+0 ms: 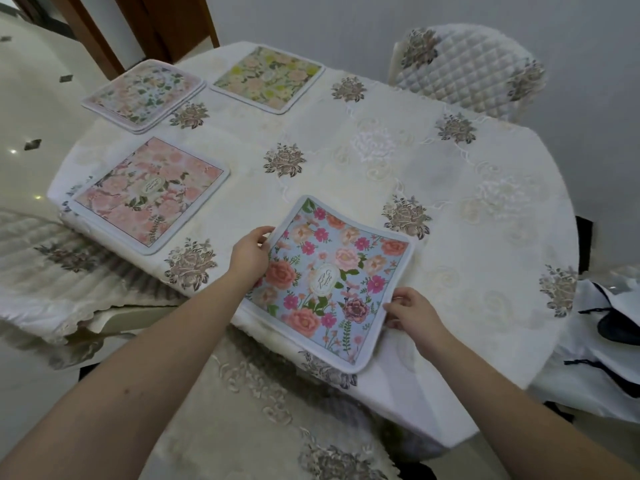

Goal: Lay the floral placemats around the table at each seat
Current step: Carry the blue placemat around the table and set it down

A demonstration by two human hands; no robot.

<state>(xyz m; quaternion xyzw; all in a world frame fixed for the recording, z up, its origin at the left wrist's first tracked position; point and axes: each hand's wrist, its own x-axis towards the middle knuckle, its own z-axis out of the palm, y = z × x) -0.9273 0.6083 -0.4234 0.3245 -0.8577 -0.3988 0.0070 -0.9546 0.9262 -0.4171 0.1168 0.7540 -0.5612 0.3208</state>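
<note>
A blue floral placemat lies at the near edge of the table, its far corners slightly curled up. My left hand grips its left edge and my right hand grips its right edge. A pink floral placemat lies flat at the table's left side. A yellow-green floral placemat lies at the far end. Beside it, at the far left corner, sits a small stack of pale floral placemats.
The table wears a cream embroidered cloth. A quilted white chair stands at the far right. Cushioned seats sit at the left and in front of me. A white cloth with dark straps lies at the right.
</note>
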